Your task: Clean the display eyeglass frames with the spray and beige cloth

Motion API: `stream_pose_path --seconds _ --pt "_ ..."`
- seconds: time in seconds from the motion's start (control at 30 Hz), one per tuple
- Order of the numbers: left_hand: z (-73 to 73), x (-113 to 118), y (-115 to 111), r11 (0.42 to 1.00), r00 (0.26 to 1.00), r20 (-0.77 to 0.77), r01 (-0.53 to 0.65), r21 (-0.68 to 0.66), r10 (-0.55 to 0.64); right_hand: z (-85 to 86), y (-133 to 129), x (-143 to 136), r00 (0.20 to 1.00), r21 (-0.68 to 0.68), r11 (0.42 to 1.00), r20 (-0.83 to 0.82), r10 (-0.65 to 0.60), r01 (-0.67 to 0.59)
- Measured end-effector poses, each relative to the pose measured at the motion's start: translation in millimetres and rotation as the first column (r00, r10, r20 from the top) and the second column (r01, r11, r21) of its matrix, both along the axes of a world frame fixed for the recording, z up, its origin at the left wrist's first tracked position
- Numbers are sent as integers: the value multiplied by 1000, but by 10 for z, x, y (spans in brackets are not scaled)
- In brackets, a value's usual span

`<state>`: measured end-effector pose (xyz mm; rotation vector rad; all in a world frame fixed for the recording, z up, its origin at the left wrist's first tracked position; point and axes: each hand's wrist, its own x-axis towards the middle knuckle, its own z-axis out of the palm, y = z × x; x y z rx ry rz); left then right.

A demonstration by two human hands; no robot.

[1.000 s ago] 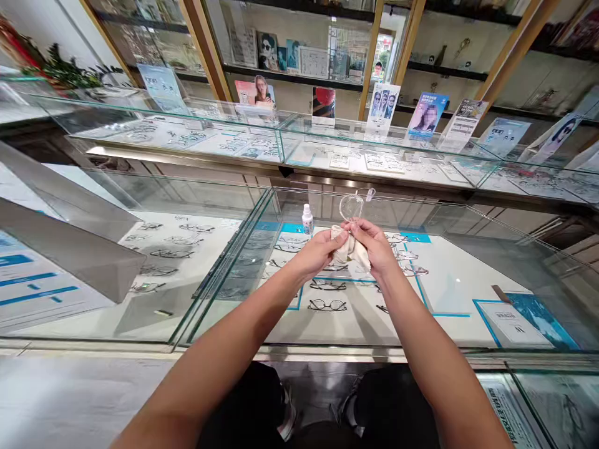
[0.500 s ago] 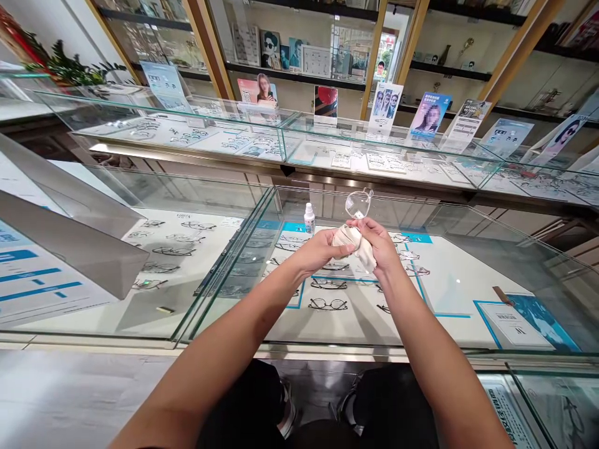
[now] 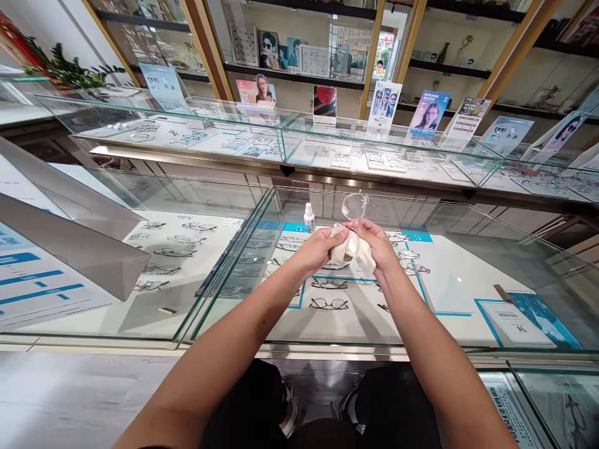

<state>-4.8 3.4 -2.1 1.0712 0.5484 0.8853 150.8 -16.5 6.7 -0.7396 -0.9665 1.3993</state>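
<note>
Over the glass counter I hold a pair of clear-framed glasses together with a cream cloth. One lens stands up beyond my fingers; the other is wrapped in the cloth and hidden. My left hand pinches the bunched cloth at its left side, thumb on top. My right hand is closed on the glasses near the middle of the frame, with cloth hanging under its fingers. Just behind my left hand, a small white bottle stands upright on the counter.
Beneath my hands, the glass display case holds rows of glasses. A large white folded sign stands at the left. Farther back is another glass case with upright advertising cards along it.
The cloth has shifted and opened a little around the wrapped lens, and my left thumb has moved up. The exposed lens has tipped slightly left. The bottle has stayed put.
</note>
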Motion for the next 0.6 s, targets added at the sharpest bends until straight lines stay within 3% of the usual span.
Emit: stream_pose_path --seconds 0.13,0.23,0.4,0.5,0.6 --pt "62 -105 41 987 989 17 146 -64 -145 -21 37 49 1000 3 1000 -20 -1 1" --pt "96 -138 40 980 980 -8 199 -25 -199 -39 57 65 999 -7 1000 -39 -11 10" --pt "64 -41 -9 996 995 -74 75 57 -70 -45 42 26 999 -13 1000 -21 -25 24" --pt "35 16 -37 999 997 -73 -18 48 22 -47 27 -5 1000 -15 1000 13 0 0" --pt "27 25 -44 999 997 -65 -37 28 38 -44 17 -10 1000 1 1000 20 5 -5"
